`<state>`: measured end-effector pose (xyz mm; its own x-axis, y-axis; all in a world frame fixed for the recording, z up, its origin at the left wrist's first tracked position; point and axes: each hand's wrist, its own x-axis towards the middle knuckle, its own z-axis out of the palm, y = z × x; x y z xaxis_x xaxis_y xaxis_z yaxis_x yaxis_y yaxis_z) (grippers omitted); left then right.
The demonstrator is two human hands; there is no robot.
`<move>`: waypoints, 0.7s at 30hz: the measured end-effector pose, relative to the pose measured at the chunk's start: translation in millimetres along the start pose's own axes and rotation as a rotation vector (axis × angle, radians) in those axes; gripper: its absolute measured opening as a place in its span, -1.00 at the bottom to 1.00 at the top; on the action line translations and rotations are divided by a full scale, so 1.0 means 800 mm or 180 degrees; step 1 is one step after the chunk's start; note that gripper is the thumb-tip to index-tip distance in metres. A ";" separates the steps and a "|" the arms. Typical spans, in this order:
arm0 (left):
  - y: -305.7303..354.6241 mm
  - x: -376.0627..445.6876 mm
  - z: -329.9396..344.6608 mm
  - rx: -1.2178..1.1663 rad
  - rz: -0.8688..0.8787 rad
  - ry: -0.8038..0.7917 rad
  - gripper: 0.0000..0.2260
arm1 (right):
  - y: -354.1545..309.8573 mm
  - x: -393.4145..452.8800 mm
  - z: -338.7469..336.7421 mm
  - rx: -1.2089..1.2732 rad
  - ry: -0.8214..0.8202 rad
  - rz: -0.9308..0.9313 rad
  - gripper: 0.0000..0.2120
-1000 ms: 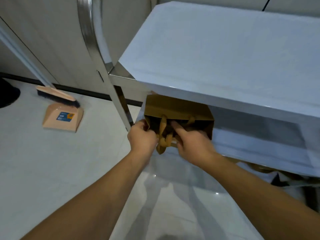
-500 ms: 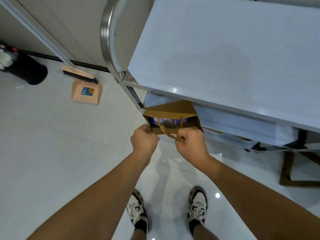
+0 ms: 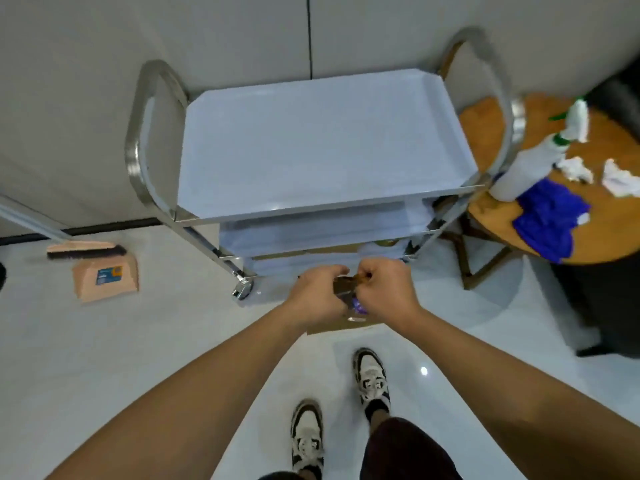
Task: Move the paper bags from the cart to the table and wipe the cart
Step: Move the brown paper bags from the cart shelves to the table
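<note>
A steel three-shelf cart [image 3: 322,147] stands against the wall, its top shelf bare. In front of it, above the floor, my left hand [image 3: 317,294] and my right hand [image 3: 384,289] each grip a handle of a brown paper bag [image 3: 341,325], mostly hidden under my hands. Something purple shows inside the bag. More brown paper [image 3: 332,250] shows on a lower shelf. A round wooden table [image 3: 602,244] stands to the right of the cart.
On the round table stand a white spray bottle [image 3: 519,168], a blue cloth [image 3: 549,220] and crumpled white tissues [image 3: 620,178]. A broom and dustpan [image 3: 104,275] lie on the floor at the left. My two shoes are below the bag.
I have straightened up and stepped back: the bag came out from the lower shelf into the open in front of the cart, still held in both hands. The whole cart and the table came into view.
</note>
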<state>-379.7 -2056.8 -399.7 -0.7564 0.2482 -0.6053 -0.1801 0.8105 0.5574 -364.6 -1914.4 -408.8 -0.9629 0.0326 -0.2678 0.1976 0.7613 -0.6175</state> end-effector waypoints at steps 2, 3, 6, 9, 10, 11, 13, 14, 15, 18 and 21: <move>0.049 -0.014 0.016 0.0450 0.0511 -0.0265 -0.62 | 0.014 -0.044 -0.038 0.0039 0.0351 0.0216 -0.75; 0.074 -0.025 0.022 0.0647 0.0734 -0.0362 -0.78 | 0.021 -0.065 -0.058 0.0050 0.0549 0.0298 -0.77; 0.153 -0.061 0.037 0.1113 0.1266 -0.0505 -0.84 | 0.043 -0.129 -0.124 -0.0044 0.1218 0.0527 -0.87; 0.233 -0.095 0.057 0.1368 0.1732 -0.0544 -0.86 | 0.062 -0.198 -0.190 -0.0077 0.1768 0.0986 -0.84; 0.262 -0.109 0.066 0.1382 0.1903 -0.0585 -0.86 | 0.070 -0.221 -0.210 -0.0078 0.1989 0.1130 -0.84; 0.290 -0.124 0.077 0.1445 0.2055 -0.0637 -0.86 | 0.079 -0.244 -0.229 -0.0084 0.2227 0.1236 -0.86; 0.345 -0.161 0.107 0.1605 0.2333 -0.0787 -0.84 | 0.103 -0.290 -0.266 0.0174 0.2587 0.1407 -0.89; 0.370 -0.180 0.126 0.1651 0.2460 -0.0855 -0.83 | 0.117 -0.315 -0.283 0.0475 0.2683 0.1472 -0.90; 0.394 -0.197 0.147 0.1680 0.2585 -0.0921 -0.84 | 0.131 -0.341 -0.300 0.0789 0.2732 0.1539 -0.89; 0.460 -0.243 0.218 0.1869 0.2879 -0.1209 -0.88 | 0.182 -0.425 -0.342 0.1302 0.2915 0.1728 -0.90; 0.516 -0.285 0.298 0.2069 0.3158 -0.1448 -0.89 | 0.233 -0.516 -0.371 0.1394 0.3193 0.1897 -0.85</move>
<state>-132.1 -1652.6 -167.1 -0.0826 0.9500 -0.3010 0.7757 0.2509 0.5791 14.7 -1593.7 -193.8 -0.3796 0.9248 -0.0271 0.5104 0.1849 -0.8398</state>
